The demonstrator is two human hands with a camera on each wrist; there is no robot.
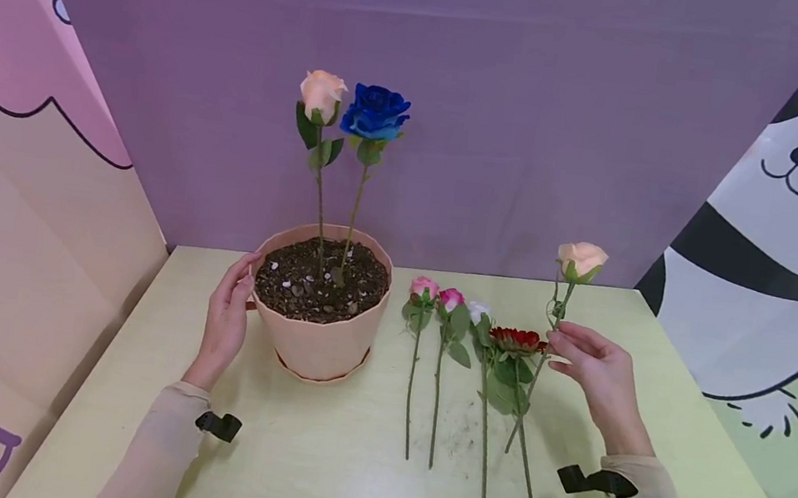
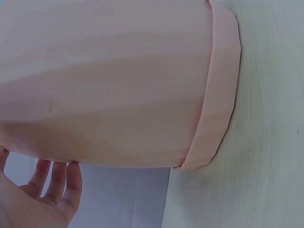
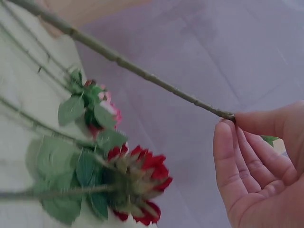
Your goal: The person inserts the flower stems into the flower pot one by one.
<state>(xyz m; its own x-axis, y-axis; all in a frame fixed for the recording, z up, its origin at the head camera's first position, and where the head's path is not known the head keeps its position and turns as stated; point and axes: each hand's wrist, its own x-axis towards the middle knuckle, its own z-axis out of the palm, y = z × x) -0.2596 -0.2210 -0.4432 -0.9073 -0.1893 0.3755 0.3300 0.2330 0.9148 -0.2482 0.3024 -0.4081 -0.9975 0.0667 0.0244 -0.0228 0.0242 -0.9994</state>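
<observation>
My right hand point(image 1: 598, 374) pinches the stem of a peach rose point(image 1: 582, 261) between thumb and fingers, just below its leaves. The bloom points up, and the stem point(image 3: 142, 73) slants down past a red flower point(image 1: 517, 340). My left hand point(image 1: 226, 323) rests against the left side of a pink flowerpot point(image 1: 318, 348), its fingertips at the wall near the rim, as the left wrist view also shows. Dark soil point(image 1: 289, 281) fills the pot. A second peach rose point(image 1: 321, 96) and a blue rose point(image 1: 376, 114) stand upright in it.
On the table point(image 1: 311, 456) right of the pot lie a light pink rose point(image 1: 424, 288), a deep pink rose point(image 1: 450, 298) and a white flower point(image 1: 478, 312), stems toward me. Soil crumbs point(image 1: 462, 426) dot the tabletop. A purple backdrop point(image 1: 506, 128) rises behind.
</observation>
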